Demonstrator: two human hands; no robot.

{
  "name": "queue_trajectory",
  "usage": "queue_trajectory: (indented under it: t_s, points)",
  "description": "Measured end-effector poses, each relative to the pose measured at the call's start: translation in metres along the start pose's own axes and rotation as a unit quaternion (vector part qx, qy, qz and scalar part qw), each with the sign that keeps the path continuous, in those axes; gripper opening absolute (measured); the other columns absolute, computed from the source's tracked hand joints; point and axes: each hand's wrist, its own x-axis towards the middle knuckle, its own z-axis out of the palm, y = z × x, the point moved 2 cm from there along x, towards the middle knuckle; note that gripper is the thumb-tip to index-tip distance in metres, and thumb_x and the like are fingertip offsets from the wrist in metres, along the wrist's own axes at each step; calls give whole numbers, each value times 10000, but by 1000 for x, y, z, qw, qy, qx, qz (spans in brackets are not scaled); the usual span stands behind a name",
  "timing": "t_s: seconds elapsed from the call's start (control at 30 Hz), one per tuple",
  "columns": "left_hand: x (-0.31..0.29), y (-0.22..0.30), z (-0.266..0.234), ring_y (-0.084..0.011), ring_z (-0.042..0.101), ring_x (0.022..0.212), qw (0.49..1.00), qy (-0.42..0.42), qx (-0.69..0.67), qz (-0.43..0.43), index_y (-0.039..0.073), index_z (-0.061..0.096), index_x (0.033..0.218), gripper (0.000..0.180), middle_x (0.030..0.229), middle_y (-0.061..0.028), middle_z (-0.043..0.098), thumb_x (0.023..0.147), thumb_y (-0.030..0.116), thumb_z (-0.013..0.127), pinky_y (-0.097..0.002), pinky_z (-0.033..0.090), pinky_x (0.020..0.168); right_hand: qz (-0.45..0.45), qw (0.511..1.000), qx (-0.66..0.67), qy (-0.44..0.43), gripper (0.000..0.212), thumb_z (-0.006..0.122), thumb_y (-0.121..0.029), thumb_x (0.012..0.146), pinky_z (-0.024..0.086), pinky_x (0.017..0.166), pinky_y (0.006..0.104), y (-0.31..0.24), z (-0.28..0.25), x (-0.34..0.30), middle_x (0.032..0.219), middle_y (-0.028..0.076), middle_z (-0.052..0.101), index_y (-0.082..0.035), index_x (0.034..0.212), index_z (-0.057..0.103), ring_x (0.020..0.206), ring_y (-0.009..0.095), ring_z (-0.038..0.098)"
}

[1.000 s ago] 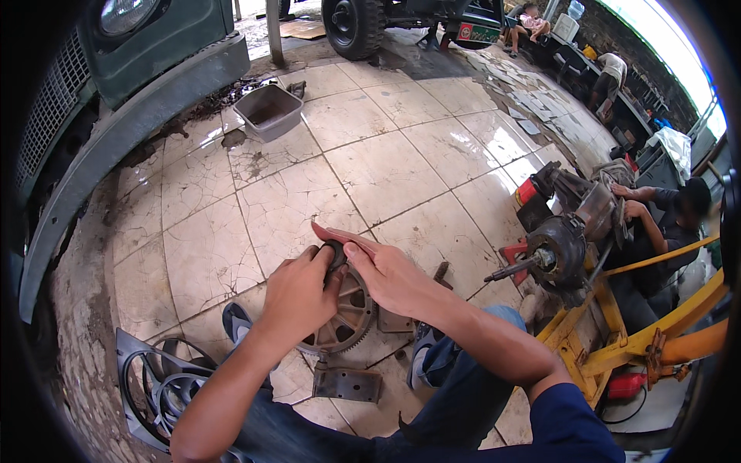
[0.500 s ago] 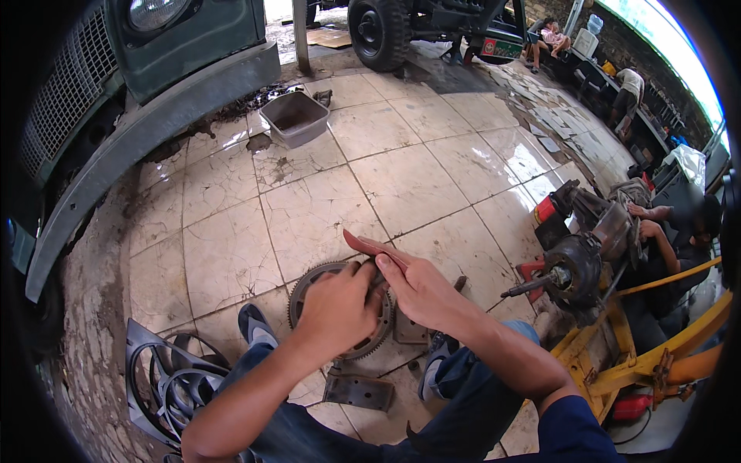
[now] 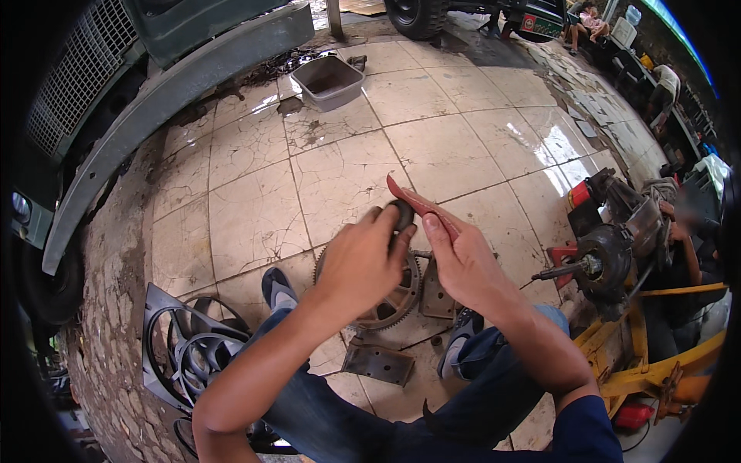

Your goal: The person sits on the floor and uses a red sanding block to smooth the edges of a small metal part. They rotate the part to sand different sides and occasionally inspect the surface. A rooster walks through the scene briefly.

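Observation:
A small dark round part [image 3: 403, 214] is pinched in the fingers of my left hand [image 3: 359, 258], over the tiled floor between my feet. My right hand [image 3: 467, 258] grips a curled reddish strip, like sandpaper [image 3: 415, 202], with the thumb on top. The strip's free end curls up past the dark part; whether they touch I cannot tell. Below my hands lies a toothed flywheel [image 3: 392, 310], partly covered by the left hand. Beside it are a drilled metal plate [image 3: 438, 299] and, nearer me, a second drilled metal block [image 3: 378, 363].
A fan shroud [image 3: 156, 328] lies left of my feet. Farther off stand a grey basin [image 3: 333, 99] and a vehicle's bumper [image 3: 177, 85]. On the right, a mechanical assembly [image 3: 610, 255] sits by a yellow stand [image 3: 637, 378], with another person [image 3: 695, 247] working at it.
My hands have moved farther out and a little apart, so the dark round part shows more clearly. The red strip is still in my right hand. The whole view has shifted.

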Motion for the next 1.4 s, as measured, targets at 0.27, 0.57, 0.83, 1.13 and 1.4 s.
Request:
queue_trajectory:
  t_s: [0.27, 0.57, 0.83, 1.13, 1.4]
  points:
    - [-1, -1, -4, -429, 610, 808, 999, 28, 33, 16, 2, 553, 996, 200, 914, -218, 607, 900, 169, 603, -492, 479, 758, 36, 999, 4, -33, 413, 379, -286, 1070, 494, 764, 362, -3, -2, 1, 934, 206, 671, -46, 1371, 528, 835, 299, 652]
    - [1, -2, 3, -410, 625, 817, 998, 2, 36, 43, -3, 564, 1000, 194, 887, -211, 632, 887, 149, 608, -493, 478, 762, -12, 999, -39, -21, 388, 412, -244, 1053, 506, 867, 380, 6, 0, -1, 1119, 244, 659, -27, 1349, 539, 1021, 372, 645]
    - [-5, 0, 12, -465, 607, 833, 999, -12, -29, 27, -11, 566, 1025, 216, 901, -252, 626, 919, 175, 597, -510, 482, 730, 4, 997, -56, -46, 410, 403, -266, 1056, 497, 899, 401, 2, -6, 2, 1168, 244, 647, -2, 1337, 540, 1072, 394, 624]
    - [-7, 3, 10, -443, 607, 813, 994, 7, 25, 106, 4, 584, 994, 211, 876, -223, 631, 905, 193, 615, -500, 486, 753, 98, 993, -19, -70, 403, 396, -306, 1064, 458, 628, 348, 1, -9, 1, 771, 173, 624, -90, 1372, 542, 606, 248, 538]
    - [-9, 8, 9, -431, 632, 779, 998, -11, 4, 67, 2, 591, 964, 230, 842, -224, 652, 938, 231, 588, -498, 489, 690, 117, 990, -31, -73, 406, 409, -306, 1062, 437, 573, 350, -6, -10, 1, 712, 159, 587, -71, 1365, 541, 557, 217, 514]
